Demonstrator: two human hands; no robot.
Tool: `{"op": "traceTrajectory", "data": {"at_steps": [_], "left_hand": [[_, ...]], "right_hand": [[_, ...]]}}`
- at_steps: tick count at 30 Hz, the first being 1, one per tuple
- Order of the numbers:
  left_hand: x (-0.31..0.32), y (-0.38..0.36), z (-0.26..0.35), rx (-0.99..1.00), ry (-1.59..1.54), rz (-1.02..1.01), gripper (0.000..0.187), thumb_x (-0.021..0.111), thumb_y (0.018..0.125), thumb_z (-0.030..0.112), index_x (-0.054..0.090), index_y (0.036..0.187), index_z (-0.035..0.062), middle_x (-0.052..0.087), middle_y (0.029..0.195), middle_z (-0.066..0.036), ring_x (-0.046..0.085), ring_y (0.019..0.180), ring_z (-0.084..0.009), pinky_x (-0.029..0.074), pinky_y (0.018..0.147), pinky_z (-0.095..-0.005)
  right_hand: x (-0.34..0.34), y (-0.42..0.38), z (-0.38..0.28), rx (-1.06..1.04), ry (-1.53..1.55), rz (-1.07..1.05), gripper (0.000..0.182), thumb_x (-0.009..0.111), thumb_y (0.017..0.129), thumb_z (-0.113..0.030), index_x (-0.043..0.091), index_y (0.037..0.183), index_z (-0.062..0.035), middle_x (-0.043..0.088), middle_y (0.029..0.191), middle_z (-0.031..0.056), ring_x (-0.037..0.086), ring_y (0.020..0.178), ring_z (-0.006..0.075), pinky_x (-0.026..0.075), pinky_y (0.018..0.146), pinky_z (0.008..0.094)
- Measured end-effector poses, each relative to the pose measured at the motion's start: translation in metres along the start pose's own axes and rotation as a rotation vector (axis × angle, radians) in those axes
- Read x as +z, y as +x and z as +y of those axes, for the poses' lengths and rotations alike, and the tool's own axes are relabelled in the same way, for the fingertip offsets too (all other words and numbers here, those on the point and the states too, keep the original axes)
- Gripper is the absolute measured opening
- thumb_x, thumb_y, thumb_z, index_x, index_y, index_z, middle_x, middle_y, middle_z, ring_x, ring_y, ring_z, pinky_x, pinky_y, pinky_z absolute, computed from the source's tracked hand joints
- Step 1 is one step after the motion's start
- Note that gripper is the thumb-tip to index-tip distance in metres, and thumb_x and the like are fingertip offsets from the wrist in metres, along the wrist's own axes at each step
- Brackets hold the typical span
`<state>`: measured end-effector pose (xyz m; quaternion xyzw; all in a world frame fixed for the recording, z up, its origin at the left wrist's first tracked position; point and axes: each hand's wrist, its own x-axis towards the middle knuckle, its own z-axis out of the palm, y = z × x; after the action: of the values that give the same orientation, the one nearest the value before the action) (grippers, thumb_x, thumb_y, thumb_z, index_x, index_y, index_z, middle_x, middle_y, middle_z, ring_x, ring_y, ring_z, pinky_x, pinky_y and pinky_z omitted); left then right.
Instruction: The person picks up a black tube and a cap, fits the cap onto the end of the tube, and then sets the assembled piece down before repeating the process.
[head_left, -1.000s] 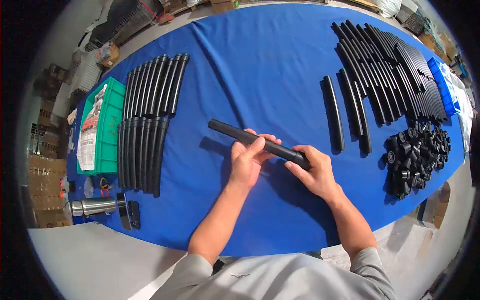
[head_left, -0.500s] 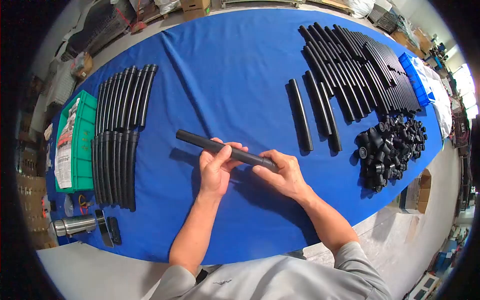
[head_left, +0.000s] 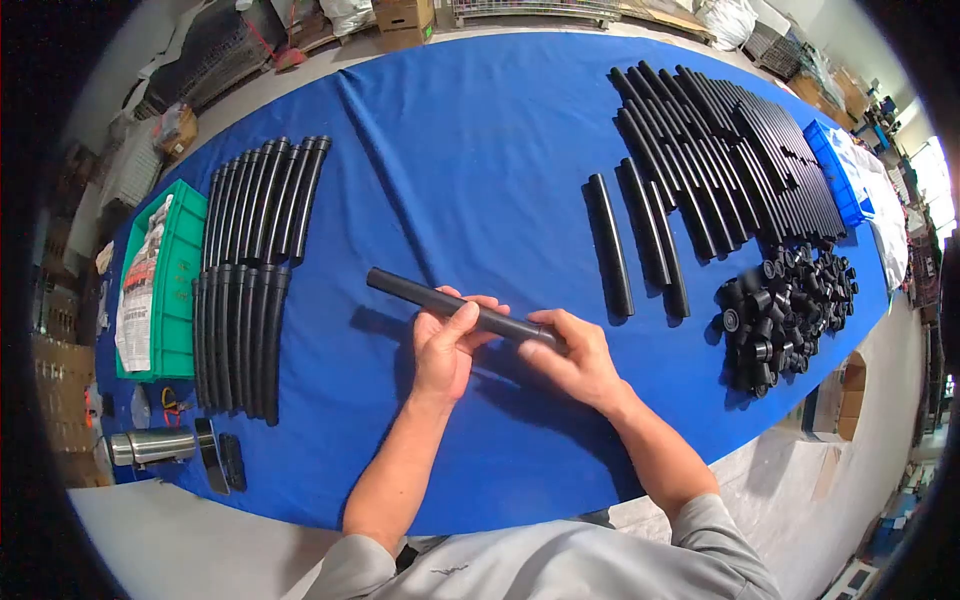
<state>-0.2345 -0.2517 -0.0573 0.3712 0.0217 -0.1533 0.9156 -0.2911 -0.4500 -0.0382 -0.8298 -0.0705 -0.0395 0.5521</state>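
Observation:
A black tube [head_left: 405,288] is held slantwise above the blue cloth, its bare end pointing to the upper left. My left hand [head_left: 442,355] is wrapped round the middle of it, thumb on top. Around its right end my right hand [head_left: 582,365] is closed, slightly blurred; the fingers hide that end, though an edge like a collar shows beside them. Three separate black tubes [head_left: 612,245] lie to the right of my hands. Further right is a heap of black caps [head_left: 785,315], below many rows of plain tubes [head_left: 700,150].
Tubes with collared ends [head_left: 240,290] lie in two rows on the left, beside a green crate [head_left: 180,330] holding paper. A steel flask [head_left: 150,445] and a phone [head_left: 211,455] lie near the front left edge. A blue bin [head_left: 838,180] stands far right.
The view has shifted a little, so everything sits slightly lower and further right. My right hand has changed its grip a little at the tube's right end; my left hand keeps its hold.

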Motion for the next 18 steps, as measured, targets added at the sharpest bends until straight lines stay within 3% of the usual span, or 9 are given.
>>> {"op": "traceTrajectory", "data": {"at_steps": [1,5,8,9,12,15,18], "left_hand": [[0.001,0.0,0.001,-0.006,-0.004,0.009,0.02,0.067,0.096,0.006,0.051,0.107,0.0085,0.07,0.105,-0.021,0.072,0.1,-0.0343,0.066,0.081,-0.043],[0.0,0.0,0.002,-0.018,-0.009,-0.001,0.019,0.066,0.096,0.006,0.052,0.108,0.0084,0.07,0.105,-0.021,0.072,0.1,-0.0346,0.066,0.081,-0.0436],[-0.002,0.001,0.001,-0.013,-0.007,-0.015,0.019,0.066,0.096,0.006,0.052,0.109,0.0084,0.07,0.105,-0.021,0.072,0.1,-0.0347,0.066,0.081,-0.0432],[-0.002,0.0,0.001,-0.013,-0.009,-0.016,0.019,0.066,0.096,0.006,0.052,0.11,0.0084,0.07,0.105,-0.021,0.072,0.1,-0.0346,0.066,0.081,-0.0429],[0.0,0.0,0.0,0.003,-0.021,0.008,0.019,0.065,0.096,0.006,0.052,0.11,0.0083,0.07,0.105,-0.021,0.072,0.1,-0.0345,0.066,0.08,-0.0421],[-0.005,0.002,-0.001,0.001,0.016,-0.028,0.012,0.059,0.1,0.007,0.051,0.108,0.0094,0.07,0.107,-0.021,0.072,0.102,-0.0356,0.066,0.081,-0.0434],[-0.005,0.002,0.0,-0.006,0.025,-0.045,0.013,0.06,0.099,0.007,0.051,0.108,0.0095,0.07,0.108,-0.021,0.072,0.102,-0.0359,0.066,0.081,-0.044]], "right_hand": [[0.001,0.001,-0.002,-0.246,-0.184,0.086,0.042,0.081,0.085,-0.026,0.065,0.116,-0.0013,0.064,0.085,0.0145,0.066,0.07,0.0289,0.051,0.059,0.0353],[0.003,0.0,0.006,-0.273,-0.266,0.076,0.046,0.082,0.084,-0.028,0.064,0.117,-0.0004,0.064,0.085,0.0134,0.066,0.069,0.027,0.051,0.057,0.0339],[-0.006,0.002,-0.004,0.44,0.303,-0.182,0.047,0.081,0.085,-0.028,0.064,0.119,-0.0002,0.064,0.086,0.0128,0.066,0.069,0.0264,0.052,0.058,0.034],[-0.006,0.002,-0.006,0.437,0.308,-0.153,0.044,0.08,0.087,-0.027,0.065,0.117,0.0004,0.063,0.08,0.0115,0.065,0.066,0.0236,0.051,0.058,0.0324],[0.006,0.002,-0.006,-0.24,-0.148,0.169,0.04,0.078,0.088,-0.027,0.066,0.113,0.0017,0.061,0.07,0.0096,0.063,0.063,0.0197,0.05,0.058,0.0313],[0.009,0.0,0.004,-0.271,-0.283,0.137,0.042,0.078,0.087,-0.028,0.066,0.114,0.0017,0.061,0.073,0.0106,0.064,0.065,0.0201,0.05,0.059,0.0336],[-0.003,-0.002,0.001,0.127,-0.004,-0.106,0.047,0.081,0.085,-0.027,0.063,0.12,-0.0004,0.064,0.088,0.0138,0.067,0.072,0.0268,0.052,0.062,0.0388]]}}
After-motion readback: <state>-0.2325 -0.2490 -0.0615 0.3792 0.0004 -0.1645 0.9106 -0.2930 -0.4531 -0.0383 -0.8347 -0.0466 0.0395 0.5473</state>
